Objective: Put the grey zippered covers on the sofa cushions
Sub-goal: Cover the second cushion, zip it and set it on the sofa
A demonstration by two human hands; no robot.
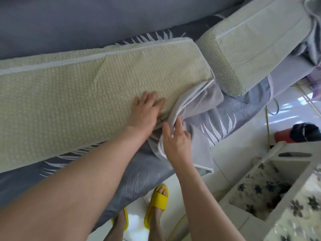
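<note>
Down at our feet, yellow slippers (159,202) stand on the pale tiled floor (234,129), and to their right a white table (246,223) with a dark flower pattern fills the corner. Just ahead, a grey leaf-printed sheet (111,180) drapes over the front of the sofa, and our two bare forearms reach across it.

Our right hand (175,138) is on the grey cover (203,101), thumb and fingers curled to pinch a fold of cloth beside its white piped edge. The cover lies bunched against the near right corner of the long cushion (69,101), with part of it hanging down over the sheet.

Our left hand (147,108) sits just beside the right, pressed flat on the cushion's straw-coloured woven face, fingers straight and gripping nothing.

Just past that cushion's right end lies a second cushion (251,49), bare too, with the same weave and white piping, angled away from us. Farthest off, the plain grey sofa back (86,20) runs across the top.
</note>
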